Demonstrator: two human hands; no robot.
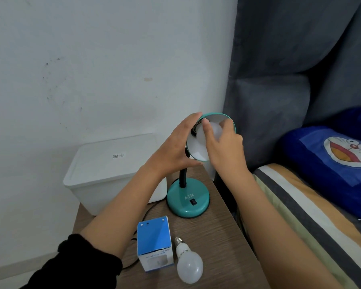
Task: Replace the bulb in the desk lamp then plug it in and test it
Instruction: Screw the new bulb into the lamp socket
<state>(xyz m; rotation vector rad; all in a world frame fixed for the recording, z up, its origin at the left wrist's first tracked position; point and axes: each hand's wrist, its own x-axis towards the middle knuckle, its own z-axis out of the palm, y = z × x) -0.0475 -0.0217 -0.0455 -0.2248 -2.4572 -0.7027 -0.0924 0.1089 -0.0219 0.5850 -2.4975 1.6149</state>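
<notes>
A teal desk lamp stands on a wooden bedside table point(223, 243), its round base point(188, 200) carrying a black switch. Its shade point(197, 157) is tilted up towards me. My left hand point(175, 149) grips the shade's left side from behind. My right hand point(221, 147) is closed on a white bulb point(202, 132) that sits in the socket inside the shade. A second white bulb point(189, 264) lies loose on the table near the front, beside a blue and white bulb box point(154, 247).
A white lidded plastic bin point(113, 167) stands left of the table against the wall. A black cord point(146, 213) runs off the table's left edge. On the right are a grey padded headboard point(279, 101), a striped bed point(300, 205) and a blue cartoon pillow point(338, 163).
</notes>
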